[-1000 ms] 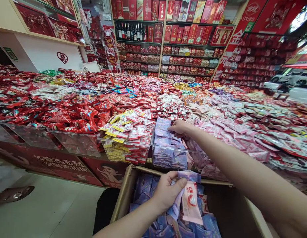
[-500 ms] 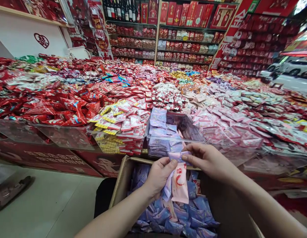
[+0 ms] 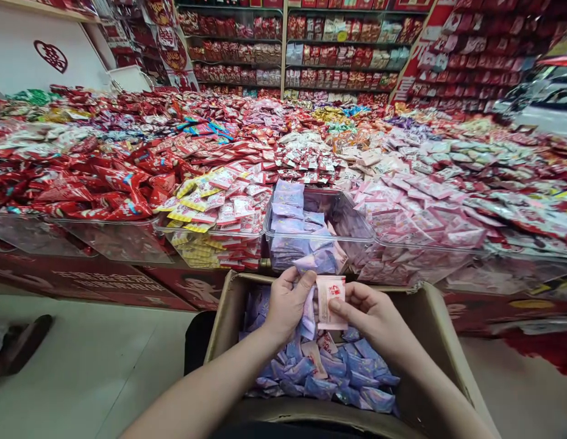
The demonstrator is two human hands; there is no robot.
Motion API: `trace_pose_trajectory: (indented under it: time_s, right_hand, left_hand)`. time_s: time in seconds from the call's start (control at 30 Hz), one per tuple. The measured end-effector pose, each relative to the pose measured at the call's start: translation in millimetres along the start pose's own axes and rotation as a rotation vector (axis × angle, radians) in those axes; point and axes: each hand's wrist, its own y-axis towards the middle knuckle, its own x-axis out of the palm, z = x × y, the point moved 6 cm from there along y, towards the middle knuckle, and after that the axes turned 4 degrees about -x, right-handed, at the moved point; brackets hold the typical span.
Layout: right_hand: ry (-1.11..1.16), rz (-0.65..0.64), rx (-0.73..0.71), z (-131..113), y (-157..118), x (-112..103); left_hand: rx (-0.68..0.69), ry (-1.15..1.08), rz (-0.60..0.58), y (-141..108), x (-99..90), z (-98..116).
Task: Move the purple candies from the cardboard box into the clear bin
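Here, both hands (image 3: 327,305) clamp packets (image 3: 331,303) above a carton (image 3: 452,341) of purple packets (image 3: 320,369)

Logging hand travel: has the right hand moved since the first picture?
Yes, nearer the camera: the right hand has left the purple packets in the clear bin and is over the cardboard box.

My one view is head-worn, facing forward and down over the cardboard box (image 3: 452,341), which sits close at the bottom centre. Counter bins (image 3: 320,235) just beyond it, shelves farther off; no second view to share.
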Motion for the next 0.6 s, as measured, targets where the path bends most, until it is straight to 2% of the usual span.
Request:
trace_pose_trajectory:
  time_s: [0.07, 0.17, 0.23, 0.3, 0.37, 0.43, 0.53, 0.6]
  right_hand:
    - [-0.111, 0.072, -0.079, -8, -4, -11]
    - [-0.378, 0.193, -0.384, -33, -14, -28]
    - [-0.53, 0.217, -0.607, -47, -22, -29]
    - [-0.613, 0.231, -0.738, -51, -28, -26]
    - [-0.645, 0.248, -0.765, -48, -29, -22]
    - [-0.623, 0.219, -0.735, -41, -28, -16]
    - [-0.486, 0.165, -0.625, -28, -25, -13]
    - [-0.315, 0.201, -0.506, -18, -24, -18]
  left_hand:
    - [-0.089, -0.036, -0.026, 0, 1.3, -1]
    - [-0.275, -0.09, -0.159, -3, 8.9, -7]
    - [-0.432, -0.152, -0.262, -8, 15.3, -13]
    - [-0.522, -0.225, -0.296, -11, 18.1, -17]
    - [-0.488, -0.262, -0.283, -11, 18.3, -15]
    - [-0.394, -0.238, -0.278, -9, 19.1, -10]
    - [-0.296, -0.184, -0.258, -8, 20.8, -6]
    - [-0.274, -0.176, -0.205, -7, 19.6, -6]
